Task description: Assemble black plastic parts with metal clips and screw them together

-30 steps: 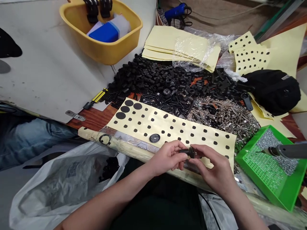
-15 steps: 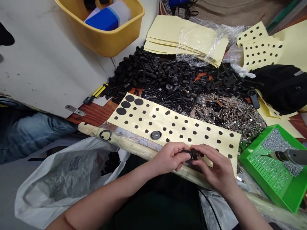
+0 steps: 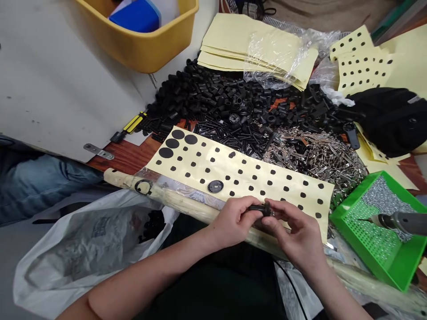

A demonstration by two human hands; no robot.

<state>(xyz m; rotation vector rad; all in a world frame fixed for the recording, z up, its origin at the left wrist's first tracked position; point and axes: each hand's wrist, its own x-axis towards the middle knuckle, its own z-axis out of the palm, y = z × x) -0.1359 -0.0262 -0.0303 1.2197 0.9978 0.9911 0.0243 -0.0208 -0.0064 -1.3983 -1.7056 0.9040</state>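
Note:
Both hands meet over the near edge of a pale yellow sheet with black dots. Between them is a small black cylindrical part, partly hidden by the fingers. My left hand pinches its left end between thumb and forefinger. At its wider right end, the thumb and fingers of my right hand are closed round it. A round black disc with holes lies flat on the sheet, left of the hands.
Behind the sheet spread heaps of black plastic parts and thin metal pieces. On the right, a green basket holds small screws beneath a screwdriver tool. A yellow bin overhangs the left; a white plastic bag sits below.
The view has shifted slightly, so the surroundings sit a little higher and further left. My right fingers have changed position round the black part, which both hands still hold.

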